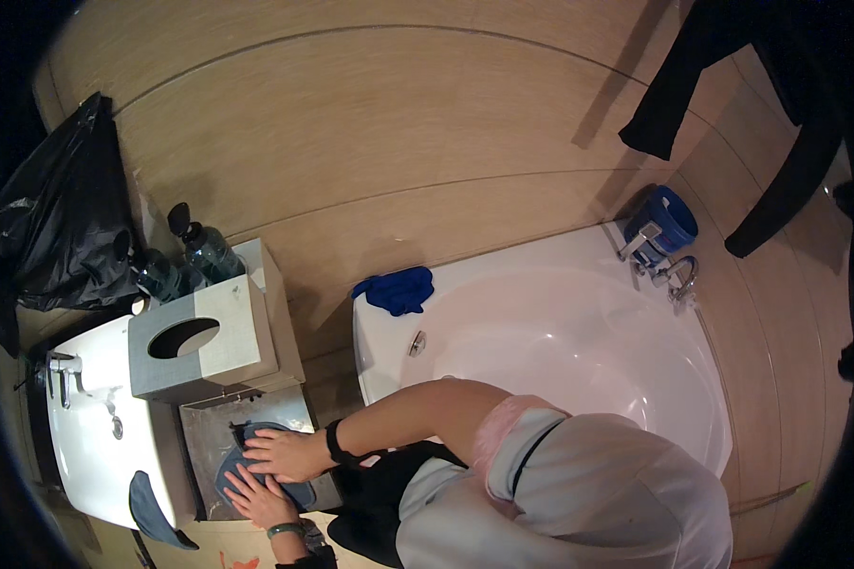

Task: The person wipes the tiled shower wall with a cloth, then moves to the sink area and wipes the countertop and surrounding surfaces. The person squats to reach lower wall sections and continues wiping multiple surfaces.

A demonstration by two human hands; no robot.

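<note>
A grey-blue cloth piece (pixel 226 465) with a darker strap-like edge lies on a shiny metallic surface (pixel 204 427) beside the sink. Both my hands rest flat on it, partly covering its shape. My right hand (pixel 289 455), with a black band at the wrist, lies across its upper part, fingers stretched toward the sink. Just below, my left hand (pixel 264 503) wears a green bangle; its fingers are spread over the cloth's lower edge. A similar grey-blue cloth piece (pixel 155 512) hangs over the front rim of the white sink (pixel 100 450).
A grey-and-white tissue box (pixel 232 327) and two pump bottles (pixel 207 251) stand beside the sink. A black plastic bag (pixel 62 213) hangs at far left. Rightward is a white bathtub (pixel 531 351) with a blue cloth (pixel 399 289), a blue bucket (pixel 669 218) and a tap (pixel 678 277).
</note>
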